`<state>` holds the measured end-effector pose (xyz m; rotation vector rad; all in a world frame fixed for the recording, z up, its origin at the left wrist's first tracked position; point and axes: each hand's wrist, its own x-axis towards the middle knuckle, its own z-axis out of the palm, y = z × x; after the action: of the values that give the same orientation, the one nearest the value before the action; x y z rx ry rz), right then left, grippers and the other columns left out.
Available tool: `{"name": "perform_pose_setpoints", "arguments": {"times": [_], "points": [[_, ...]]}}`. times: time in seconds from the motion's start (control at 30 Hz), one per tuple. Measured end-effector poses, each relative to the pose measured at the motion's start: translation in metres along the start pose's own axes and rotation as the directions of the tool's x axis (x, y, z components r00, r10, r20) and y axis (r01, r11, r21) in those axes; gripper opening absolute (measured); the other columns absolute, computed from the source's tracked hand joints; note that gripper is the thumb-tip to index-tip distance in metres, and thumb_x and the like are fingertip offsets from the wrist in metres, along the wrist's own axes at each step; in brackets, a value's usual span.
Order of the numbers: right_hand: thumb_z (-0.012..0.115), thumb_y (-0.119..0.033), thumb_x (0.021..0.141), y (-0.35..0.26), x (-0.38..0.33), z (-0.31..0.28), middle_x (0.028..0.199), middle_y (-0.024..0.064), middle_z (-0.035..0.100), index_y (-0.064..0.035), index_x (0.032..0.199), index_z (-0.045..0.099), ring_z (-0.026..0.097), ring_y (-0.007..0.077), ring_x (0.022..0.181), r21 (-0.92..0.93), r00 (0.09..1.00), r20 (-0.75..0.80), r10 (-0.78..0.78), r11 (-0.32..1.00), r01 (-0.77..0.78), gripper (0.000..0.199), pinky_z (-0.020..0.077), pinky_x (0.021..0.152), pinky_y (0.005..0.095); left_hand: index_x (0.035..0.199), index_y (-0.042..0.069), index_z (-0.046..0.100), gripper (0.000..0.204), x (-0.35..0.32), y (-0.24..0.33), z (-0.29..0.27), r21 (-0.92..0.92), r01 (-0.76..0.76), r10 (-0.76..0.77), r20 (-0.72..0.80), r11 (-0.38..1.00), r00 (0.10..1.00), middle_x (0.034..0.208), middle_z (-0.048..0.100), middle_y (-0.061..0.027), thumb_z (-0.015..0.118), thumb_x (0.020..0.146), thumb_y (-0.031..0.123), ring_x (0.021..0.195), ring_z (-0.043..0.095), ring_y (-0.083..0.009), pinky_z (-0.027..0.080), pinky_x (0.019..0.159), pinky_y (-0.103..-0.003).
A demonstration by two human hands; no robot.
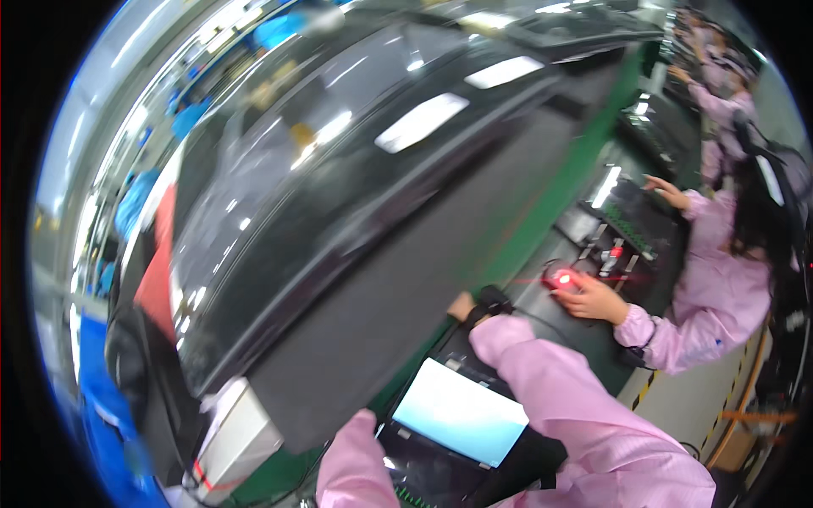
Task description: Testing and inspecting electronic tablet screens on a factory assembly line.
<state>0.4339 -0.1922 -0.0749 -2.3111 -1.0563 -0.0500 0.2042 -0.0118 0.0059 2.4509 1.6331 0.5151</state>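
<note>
Lit display panel (459,412) glowing between forearms; left hand (366,416) hovering just beside its left edge, right hand (461,306) reaching beyond far edge; fingers blurred, hidden: cannot tell whether spread or pinching.

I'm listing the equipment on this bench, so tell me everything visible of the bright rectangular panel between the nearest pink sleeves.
The bright panel is flat and smooth-looking, white shading to pale blue, apparently lit, with dark edging. Its long sides slant down to the right in the view. It sits between the left sleeve and right sleeve, beyond a dark part. No hand covers its face; contact with the sleeves is unclear.
</note>
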Motion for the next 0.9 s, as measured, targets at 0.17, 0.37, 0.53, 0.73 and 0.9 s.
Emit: {"name": "perform_pose_setpoints", "arguments": {"times": [0.17,0.37,0.53,0.73,0.9], "points": [[0.048,-0.018,0.082,0.017,0.017,0.057,0.07,0.0262,0.056,0.0033,0.067,0.055,0.055,0.044,0.069,0.255,0.999,-0.028,0.033,0.967,-0.024,0.027,0.044,0.062,0.0495,0.117,0.004,0.053,0.045,-0.053,-0.089,0.021,0.658,-0.4,0.352,0.213,0.639,0.912,0.117,0.052,-0.0245,0.045,0.088,0.038,0.109,0.048,-0.0386,0.035,0.092,-0.05],[0.048,-0.02,0.083,-0.069,0.039,0.085,0.07,0.0276,0.056,0.0047,0.067,0.054,0.054,0.0463,0.07,0.474,0.995,0.023,-0.093,0.878,0.071,0.029,0.0421,0.063,0.0509,0.121,0.005,0.047,0.043,-0.048,-0.168,-0.103,0.654,0.069,-0.035,-0.065,0.753,0.997,0.122,0.047,-0.0222,0.042,0.09,0.034,0.113,0.043,-0.0381,0.03,0.095,-0.052],[0.048,-0.019,0.082,-0.097,0.022,0.079,0.072,0.0262,0.057,0.0033,0.068,0.055,0.055,0.0438,0.07,0.597,0.966,0.082,-0.247,0.788,0.151,0.027,0.0434,0.063,0.0494,0.125,0.005,0.042,0.043,-0.09,-0.175,-0.152,0.533,0.341,-0.24,-0.25,0.774,0.938,0.126,0.044,-0.0202,0.04,0.091,0.031,0.117,0.039,-0.0377,0.027,0.097,-0.054],[0.048,-0.018,0.081,-0.086,-0.036,0.051,0.074,0.0245,0.057,0.0017,0.069,0.056,0.057,0.0408,0.071,0.675,0.928,0.125,-0.352,0.715,0.18,0.025,0.045,0.062,0.0478,0.13,0.005,0.036,0.043,-0.126,-0.169,-0.182,0.31,0.541,-0.428,-0.363,0.782,0.827,0.131,0.039,-0.0178,0.037,0.093,0.027,0.121,0.035,-0.0372,0.022,0.1,-0.056],[0.047,-0.017,0.081,-0.099,0.014,-0.004,0.075,0.0231,0.058,0.0003,0.07,0.057,0.058,0.0383,0.071,0.633,0.953,0.12,-0.277,0.761,0.141,0.023,0.0463,0.062,0.0464,0.134,0.006,0.03,0.043,-0.175,-0.182,-0.178,0.078,0.53,-0.491,-0.284,0.844,0.823,0.135,0.035,-0.0159,0.035,0.095,0.024,0.124,0.031,-0.0368,0.018,0.102,-0.057]]}}
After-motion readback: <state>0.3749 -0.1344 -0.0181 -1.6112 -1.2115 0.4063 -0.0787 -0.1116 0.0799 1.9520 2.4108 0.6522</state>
